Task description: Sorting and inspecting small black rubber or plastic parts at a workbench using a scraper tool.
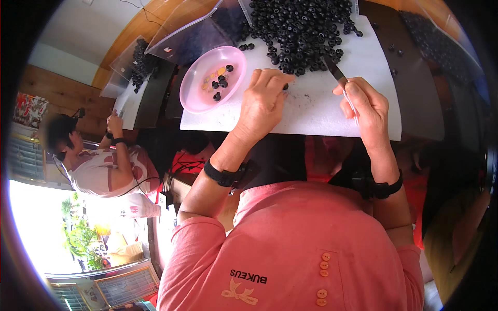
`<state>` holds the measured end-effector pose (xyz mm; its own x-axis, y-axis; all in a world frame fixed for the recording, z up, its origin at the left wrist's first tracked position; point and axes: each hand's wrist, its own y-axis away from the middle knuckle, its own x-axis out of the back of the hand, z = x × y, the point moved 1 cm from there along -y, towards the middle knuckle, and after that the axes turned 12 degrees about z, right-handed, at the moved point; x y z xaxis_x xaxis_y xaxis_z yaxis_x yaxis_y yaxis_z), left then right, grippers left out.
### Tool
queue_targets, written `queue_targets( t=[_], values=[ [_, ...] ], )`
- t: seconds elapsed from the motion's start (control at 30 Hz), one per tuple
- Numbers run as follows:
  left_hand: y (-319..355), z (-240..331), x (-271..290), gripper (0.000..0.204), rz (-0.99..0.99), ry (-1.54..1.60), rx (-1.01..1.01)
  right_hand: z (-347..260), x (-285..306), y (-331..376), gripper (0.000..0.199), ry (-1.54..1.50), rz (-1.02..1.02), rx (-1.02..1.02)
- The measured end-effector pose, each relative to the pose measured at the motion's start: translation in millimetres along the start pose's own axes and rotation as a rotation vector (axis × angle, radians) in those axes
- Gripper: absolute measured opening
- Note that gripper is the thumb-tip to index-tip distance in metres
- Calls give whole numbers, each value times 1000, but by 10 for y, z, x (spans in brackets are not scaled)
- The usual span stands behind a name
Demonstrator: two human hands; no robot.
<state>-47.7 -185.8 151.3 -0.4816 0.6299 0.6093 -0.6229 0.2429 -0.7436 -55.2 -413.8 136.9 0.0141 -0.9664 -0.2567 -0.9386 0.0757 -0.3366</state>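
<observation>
Left fingers (279,78) curl, a black bead (286,87) beside their tips.

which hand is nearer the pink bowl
Left. The left hand is just to the right of the pink bowl; the right hand is farther to the right, holding the knife.

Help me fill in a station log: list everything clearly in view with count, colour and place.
Sheet: one, white, upper middle
Heaped pieces: too many to count, black, on sheet
Bowl: one, pink, at sheet's left edge
Bowl pieces: about five, black, inside bowl
Knife: one, dark blade, tip by heaped pieces
Second heap: uncounted, black, upper left
Co-worker: one, pale top, left
Plants: uncounted, green, lower left
Wristbands: two, black, person's wrists
Shirt: one, pinkish red, on person
Left hand: one, bare, beside loose black piece
Right hand: one, bare, gripping knife
</observation>
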Motion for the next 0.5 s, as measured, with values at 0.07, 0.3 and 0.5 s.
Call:
queue_targets(
  t=[0.07, 0.3, 0.5],
  values=[
    [41, 17, 55, 29, 59, 34, 47, -14, 3, 0, 33, 28, -14, -4],
    [153, -26, 111, 28, 60, 22, 125, -16, -19, -11, 33, 69, -10, -15],
    [114, -31, 86, 21, 57, 10, 73, -9, -47, -10, 30, 40, 26, -16]
  ],
)
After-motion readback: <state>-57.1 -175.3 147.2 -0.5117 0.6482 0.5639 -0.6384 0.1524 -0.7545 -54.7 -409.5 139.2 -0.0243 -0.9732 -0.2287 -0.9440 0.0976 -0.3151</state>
